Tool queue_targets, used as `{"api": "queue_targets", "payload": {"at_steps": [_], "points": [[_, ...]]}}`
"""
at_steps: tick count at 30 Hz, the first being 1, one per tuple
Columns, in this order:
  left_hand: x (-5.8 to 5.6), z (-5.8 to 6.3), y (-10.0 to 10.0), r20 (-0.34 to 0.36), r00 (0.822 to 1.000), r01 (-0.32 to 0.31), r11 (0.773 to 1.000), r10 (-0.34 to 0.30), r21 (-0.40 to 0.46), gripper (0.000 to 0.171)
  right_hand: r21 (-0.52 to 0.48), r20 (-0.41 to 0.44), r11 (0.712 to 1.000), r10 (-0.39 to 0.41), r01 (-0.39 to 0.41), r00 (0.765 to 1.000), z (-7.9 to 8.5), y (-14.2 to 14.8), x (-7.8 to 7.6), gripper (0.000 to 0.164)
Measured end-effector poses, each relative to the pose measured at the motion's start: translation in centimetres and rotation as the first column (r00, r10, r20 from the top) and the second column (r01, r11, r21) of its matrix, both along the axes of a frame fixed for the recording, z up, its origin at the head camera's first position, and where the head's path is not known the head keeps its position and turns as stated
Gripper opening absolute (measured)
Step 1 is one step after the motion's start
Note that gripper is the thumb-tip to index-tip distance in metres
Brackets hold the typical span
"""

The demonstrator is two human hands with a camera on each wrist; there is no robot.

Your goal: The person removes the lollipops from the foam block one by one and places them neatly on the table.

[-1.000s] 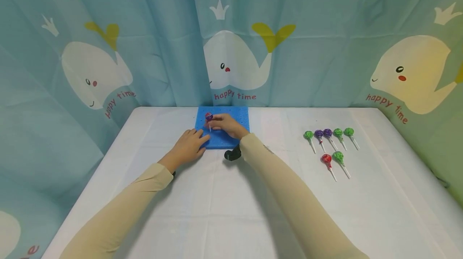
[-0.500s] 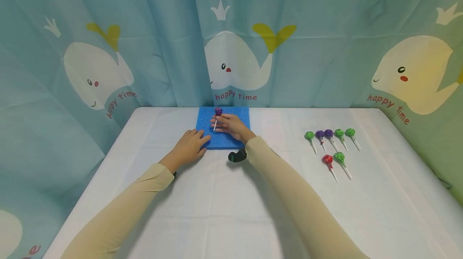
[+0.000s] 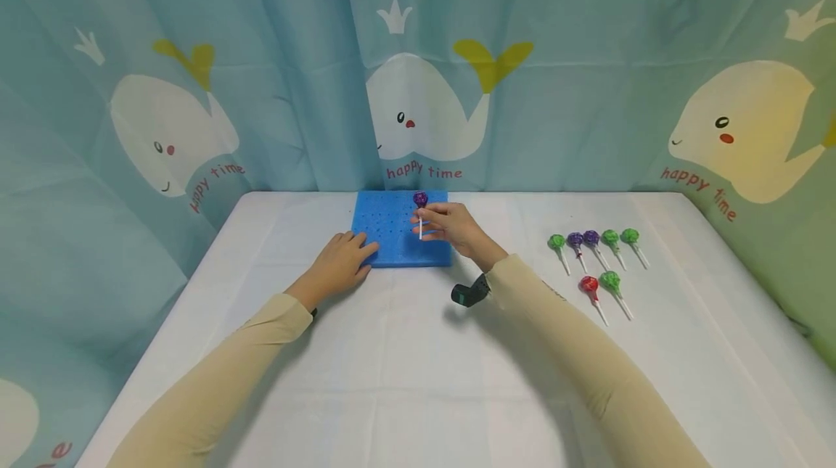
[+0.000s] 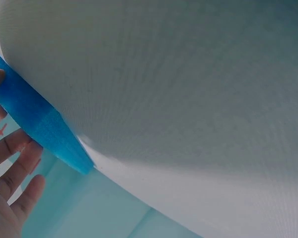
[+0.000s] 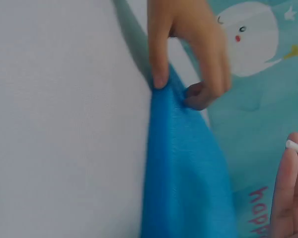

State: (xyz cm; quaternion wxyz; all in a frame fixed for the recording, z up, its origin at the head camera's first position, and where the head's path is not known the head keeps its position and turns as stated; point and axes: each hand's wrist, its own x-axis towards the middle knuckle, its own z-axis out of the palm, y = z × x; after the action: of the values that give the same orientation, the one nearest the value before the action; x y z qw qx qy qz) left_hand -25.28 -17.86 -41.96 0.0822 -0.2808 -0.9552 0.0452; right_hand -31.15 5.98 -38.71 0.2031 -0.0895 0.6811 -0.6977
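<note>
My right hand [image 3: 457, 225] pinches a purple-wrapped lollipop [image 3: 421, 199] by its white stick, head up, above the right part of a blue foam board [image 3: 392, 254]. Small holes dot the top of the board. In the right wrist view only a few right-hand fingers [image 5: 288, 183] and the end of the white stick [image 5: 295, 147] show at the edge. My left hand [image 3: 339, 265] rests on the board's front left corner, fingers relaxed. The left wrist view shows left-hand fingers [image 4: 17, 168] spread beside the blue board [image 4: 44, 119].
To the right on the white-covered table [image 3: 392, 366] lie several lollipops: green ones [image 3: 610, 281], purple ones [image 3: 591, 238] and a red one [image 3: 589, 284]. Behind the table hangs a blue curtain [image 3: 294, 91] with whale prints. A dark wrist camera [image 3: 469, 292] sits under my right wrist.
My right hand has carried the lollipop rightward across the board, from its left part to its right part. The left hand has stayed on the corner.
</note>
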Motion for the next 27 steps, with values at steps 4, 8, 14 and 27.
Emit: {"api": "queue_targets", "payload": {"at_steps": [4, 8, 14, 27], "points": [[0.0, -0.1, -0.1, -0.020, 1.000, 0.016, 1.000, -0.016, 0.006, 0.034, 0.030, -0.044, 1.000, 0.004, -0.003, 0.999, 1.1, 2.4, 0.8, 0.037], [0.0, -0.1, -0.1, -0.021, 1.000, 0.018, 1.000, -0.018, 0.009, 0.033, 0.079, -0.082, 0.997, 0.014, -0.008, 0.997, 2.0, 5.1, 1.8, 0.030], [0.1, -0.1, 0.0, -0.003, 1.000, 0.015, 1.000, -0.015, 0.013, 0.034, 0.121, -0.098, 0.993, 0.008, 0.004, 0.995, 3.0, 9.2, 3.3, 0.024], [0.1, 0.0, -0.1, -0.015, 1.000, 0.025, 0.999, -0.025, 0.022, 0.034, 0.170, -0.084, 0.977, -0.115, 0.128, 0.990, 4.3, 16.6, 6.2, 0.029]]}}
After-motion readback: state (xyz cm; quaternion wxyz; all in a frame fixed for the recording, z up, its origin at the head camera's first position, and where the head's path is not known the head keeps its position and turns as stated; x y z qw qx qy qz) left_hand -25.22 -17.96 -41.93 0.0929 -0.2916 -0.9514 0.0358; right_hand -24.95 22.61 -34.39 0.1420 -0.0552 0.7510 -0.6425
